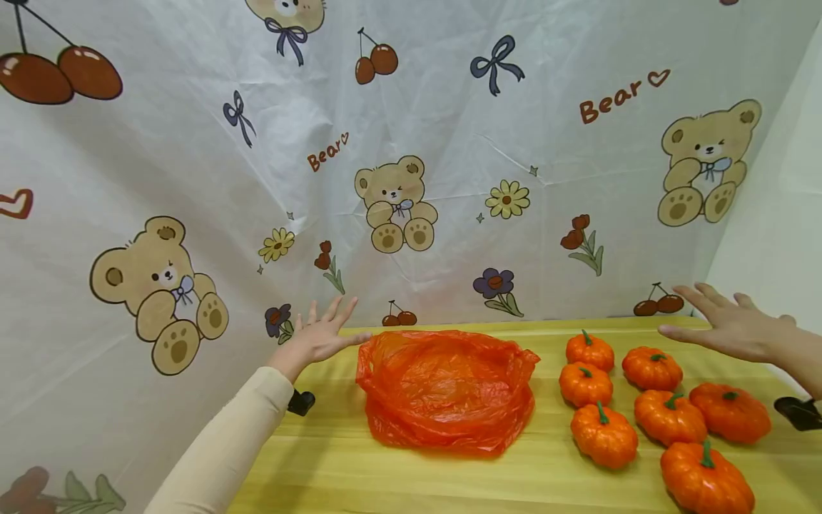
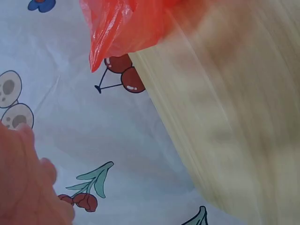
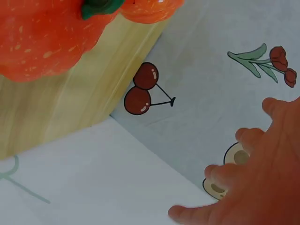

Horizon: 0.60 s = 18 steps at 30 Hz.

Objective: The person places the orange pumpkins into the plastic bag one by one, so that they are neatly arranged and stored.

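Observation:
An orange-red plastic bag [image 1: 449, 392] lies spread on the wooden table, its mouth facing up; part of it [image 2: 124, 28] shows in the left wrist view. My left hand [image 1: 315, 339] hovers beside the bag's left edge, fingers spread, holding nothing. Several small orange pumpkins with green stems stand to the right of the bag, among them a front one [image 1: 706, 478] and a flatter one [image 1: 730, 414]. My right hand [image 1: 738, 328] is raised above the pumpkins at the right, fingers stretched out, holding nothing. In the right wrist view a pumpkin [image 3: 42, 42] sits near the table edge.
Behind the table [image 1: 359, 485] hangs a pale cloth [image 1: 443, 128] printed with bears, cherries and flowers; it also runs along the left side. A white wall [image 1: 770, 214] stands at the right.

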### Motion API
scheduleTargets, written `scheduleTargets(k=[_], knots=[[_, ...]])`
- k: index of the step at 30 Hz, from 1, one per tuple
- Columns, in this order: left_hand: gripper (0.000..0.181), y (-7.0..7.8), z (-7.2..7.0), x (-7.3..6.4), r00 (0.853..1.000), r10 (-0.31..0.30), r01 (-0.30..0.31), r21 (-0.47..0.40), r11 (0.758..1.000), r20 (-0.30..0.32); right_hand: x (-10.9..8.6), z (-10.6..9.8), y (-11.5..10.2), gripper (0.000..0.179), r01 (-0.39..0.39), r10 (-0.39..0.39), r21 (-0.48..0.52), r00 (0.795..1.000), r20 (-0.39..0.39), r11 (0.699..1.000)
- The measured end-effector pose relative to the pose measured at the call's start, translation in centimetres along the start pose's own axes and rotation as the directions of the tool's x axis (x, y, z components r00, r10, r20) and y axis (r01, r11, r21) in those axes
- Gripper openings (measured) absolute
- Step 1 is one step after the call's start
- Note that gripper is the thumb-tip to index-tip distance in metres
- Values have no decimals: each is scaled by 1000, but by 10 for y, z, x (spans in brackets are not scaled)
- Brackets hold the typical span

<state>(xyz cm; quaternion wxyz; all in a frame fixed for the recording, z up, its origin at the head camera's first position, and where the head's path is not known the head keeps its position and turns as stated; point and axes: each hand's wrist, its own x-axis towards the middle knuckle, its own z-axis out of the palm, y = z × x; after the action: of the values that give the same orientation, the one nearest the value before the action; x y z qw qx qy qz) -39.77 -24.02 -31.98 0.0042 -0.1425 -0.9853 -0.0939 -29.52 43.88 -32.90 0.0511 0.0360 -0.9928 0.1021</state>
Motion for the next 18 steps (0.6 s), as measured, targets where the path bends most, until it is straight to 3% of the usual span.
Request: scheduleTargets(k=[4, 7, 12, 18], knots=[[97, -6, 3, -1, 1000, -8, 8, -46, 999, 2, 0, 2, 0, 97, 85, -83, 80, 996, -33, 993], [95, -11, 8, -3, 1000, 5, -5, -152, 988, -3, -1, 4, -1, 93, 131, -125, 151, 991, -53, 980], [93, -18, 18, -7, 999, 49, -53, -350, 935, -21, -11, 7, 0, 91, 126, -121, 224, 992, -35, 967], [86, -22, 29, -11, 998, -17, -9, -423, 906, -58, -28, 8, -6, 86, 126, -124, 289, 992, -25, 949]])
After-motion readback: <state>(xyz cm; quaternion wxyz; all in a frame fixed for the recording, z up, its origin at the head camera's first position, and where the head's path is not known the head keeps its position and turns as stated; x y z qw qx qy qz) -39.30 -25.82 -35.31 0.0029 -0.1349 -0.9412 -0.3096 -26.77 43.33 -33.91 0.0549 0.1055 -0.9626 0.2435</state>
